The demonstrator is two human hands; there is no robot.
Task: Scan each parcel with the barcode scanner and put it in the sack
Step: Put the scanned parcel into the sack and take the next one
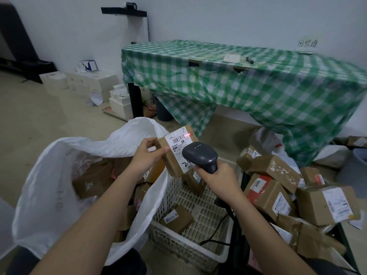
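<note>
The left hand [146,155] pinches a parcel [176,150] over the sack's [83,147] open mouth; the right hand [215,178] grips the scanner [200,153], whose head hides the label's lower part. A red line crosses the barcode. Sack contents are blurred. A crate [198,253] sits beside it, and more parcels [278,187] are heaped on the right.

I am seeing the sack [59,155] lying left of the basket [198,249], parcels [274,197] piling to its right, and the table [258,80] standing behind them.
</note>
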